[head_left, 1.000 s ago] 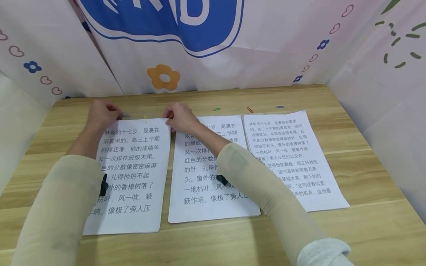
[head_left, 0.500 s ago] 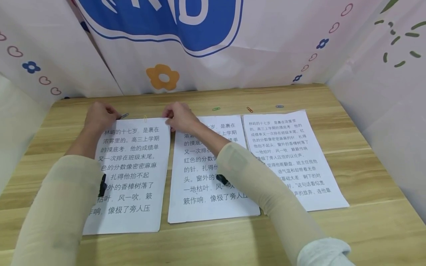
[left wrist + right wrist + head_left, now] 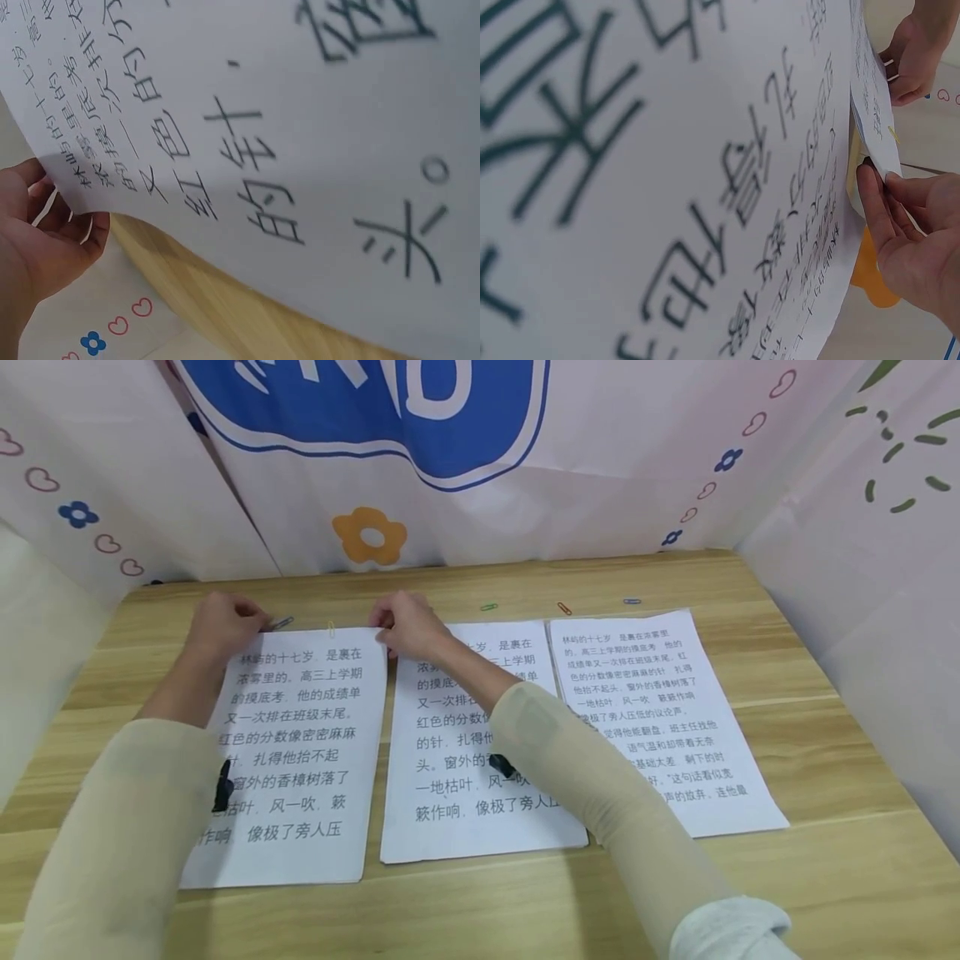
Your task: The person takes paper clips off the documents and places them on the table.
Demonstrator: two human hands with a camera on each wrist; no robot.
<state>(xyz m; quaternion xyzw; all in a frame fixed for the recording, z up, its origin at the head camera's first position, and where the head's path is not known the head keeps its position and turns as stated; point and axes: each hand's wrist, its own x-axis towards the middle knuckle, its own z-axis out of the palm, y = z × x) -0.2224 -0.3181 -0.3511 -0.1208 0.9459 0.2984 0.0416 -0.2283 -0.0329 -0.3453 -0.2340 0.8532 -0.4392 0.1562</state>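
My left hand (image 3: 223, 625) grips the top left corner of the left stack of printed sheets (image 3: 300, 760). In the left wrist view its fingers (image 3: 94, 232) curl at the edge of the paper. At the same stack's top right corner, my right hand (image 3: 408, 625) pinches the sheets between thumb and fingers, as the right wrist view shows. A yellow paper clip (image 3: 331, 629) sits on the top edge between the hands. Just beside the left fingertips is a blue paper clip (image 3: 283, 622).
A middle stack (image 3: 480, 827) and a right stack (image 3: 720, 785) of printed sheets lie alongside. Behind them are a green paper clip (image 3: 489, 607), a red paper clip (image 3: 564, 608) and another blue paper clip (image 3: 632, 602). A printed cloth (image 3: 600, 493) hangs behind the wooden table (image 3: 825, 893).
My left hand and forearm have shifted slightly left, showing more of the blue clip and the left stack's text. The right hand stays at its corner.
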